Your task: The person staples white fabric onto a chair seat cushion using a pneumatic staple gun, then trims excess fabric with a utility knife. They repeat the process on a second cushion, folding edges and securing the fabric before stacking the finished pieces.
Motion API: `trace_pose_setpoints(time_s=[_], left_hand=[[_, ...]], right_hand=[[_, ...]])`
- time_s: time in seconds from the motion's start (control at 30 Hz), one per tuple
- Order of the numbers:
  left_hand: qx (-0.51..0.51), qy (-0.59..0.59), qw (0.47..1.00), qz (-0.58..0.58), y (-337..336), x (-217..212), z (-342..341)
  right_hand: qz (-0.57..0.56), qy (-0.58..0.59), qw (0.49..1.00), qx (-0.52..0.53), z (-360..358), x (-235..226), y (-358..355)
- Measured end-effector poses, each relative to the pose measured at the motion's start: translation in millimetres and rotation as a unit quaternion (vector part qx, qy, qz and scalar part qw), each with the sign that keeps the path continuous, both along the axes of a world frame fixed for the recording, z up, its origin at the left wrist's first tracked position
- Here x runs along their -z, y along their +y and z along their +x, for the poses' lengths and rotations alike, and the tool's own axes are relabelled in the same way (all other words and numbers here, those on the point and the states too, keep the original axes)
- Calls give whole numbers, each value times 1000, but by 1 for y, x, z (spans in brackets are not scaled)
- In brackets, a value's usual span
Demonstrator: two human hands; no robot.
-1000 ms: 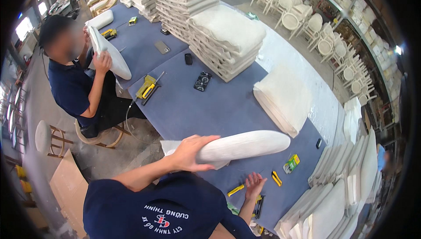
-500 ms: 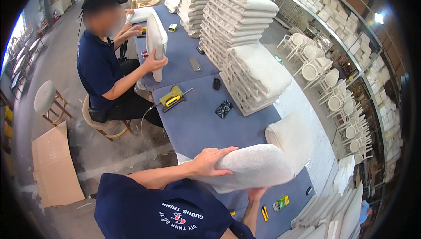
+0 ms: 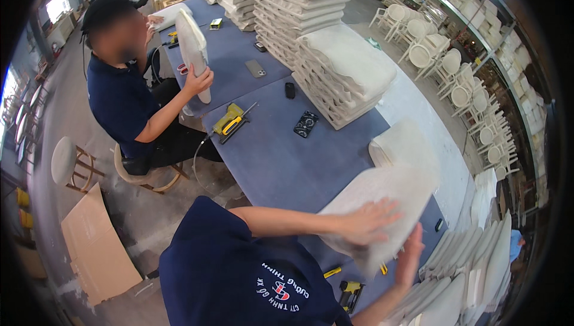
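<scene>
Shifted rightward, the pale cushion (image 3: 382, 188) is over the near right tabletop (image 3: 281, 173); the left hand (image 3: 366, 222) spreads its fingers wide across it; the right hand (image 3: 409, 259) is by its right edge, grip unclear.

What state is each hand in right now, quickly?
Left hand: open, fingers spread over the off-white, flat, fabric-covered cushion; motion-blurred.
Right hand: at that cushion's edge; whether it grips cannot be told.

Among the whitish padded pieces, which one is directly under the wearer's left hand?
The blurred piece, with the wearer's right hand near its edge; the co-worker's hand holds another piece, others lie in the tall stack.
</scene>
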State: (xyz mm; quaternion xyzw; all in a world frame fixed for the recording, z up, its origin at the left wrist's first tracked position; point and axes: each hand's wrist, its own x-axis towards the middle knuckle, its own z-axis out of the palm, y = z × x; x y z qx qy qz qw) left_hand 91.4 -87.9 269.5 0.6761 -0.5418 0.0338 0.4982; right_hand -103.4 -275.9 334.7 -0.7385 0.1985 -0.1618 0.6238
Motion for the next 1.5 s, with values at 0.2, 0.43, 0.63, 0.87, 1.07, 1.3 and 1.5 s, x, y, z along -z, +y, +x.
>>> trace_pose_setpoints(time_s=[0.2, 0.43, 0.63, 0.87, 1.07, 1.3, 1.5], left_hand=[[37, 195, 972, -123, 11, 38, 31], [132, 381, 903, -152, 41, 29, 28], [89, 175, 981, 0, 28, -2, -11], [1, 108, 994, 16, 47, 17, -18], [-27, 46, 996, 65, 48, -8, -25], [-44, 35, 998, 2, 59, -11, -13], [19, 45, 999, 6, 55, -21, 3]], right_hand=[[80, -89, 992, -45, 64, 55, 79], [42, -81, 993, -77, 80, 26, 98], [-107, -126, 986, 8, 87, 29, 81], [-198, -67, 978, -29, 26, 25, 127], [-310, -108, 942, 77, 26, 19, 119], [-201, -119, 953, 195, 37, 6, 107], [-53, -96, 988, 109, 51, 18, 86]])
